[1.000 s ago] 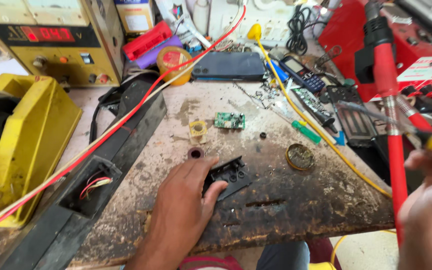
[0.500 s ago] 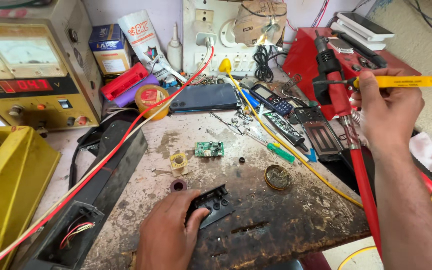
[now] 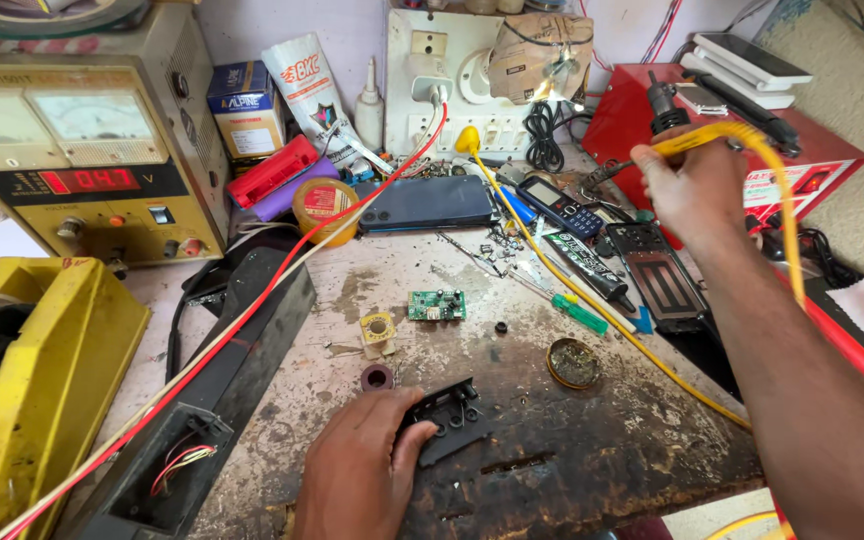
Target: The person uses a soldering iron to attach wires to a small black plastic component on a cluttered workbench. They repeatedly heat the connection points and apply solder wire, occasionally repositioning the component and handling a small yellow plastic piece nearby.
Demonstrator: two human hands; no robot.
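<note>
L hand (image 3: 357,470) pins the black part (image 3: 449,428) flat on the table (image 3: 592,460), fingers curled over its edge. R hand (image 3: 692,185) grips the yellow iron (image 3: 697,140) up by the red box (image 3: 742,130), tip prob. unseen. Step: bringing iron over; next needs a steady tip onto the part w/o shifting it.

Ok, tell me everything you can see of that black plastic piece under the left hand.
The black plastic piece lies flat on the scorched, stained wooden bench, near its front edge. It looks like a flat, angular moulded panel, matte, with a few small round holes and raised ribs. The left hand presses its left end with fingertips, hiding part of it. A dark ring sits just beyond it, apart.
</note>
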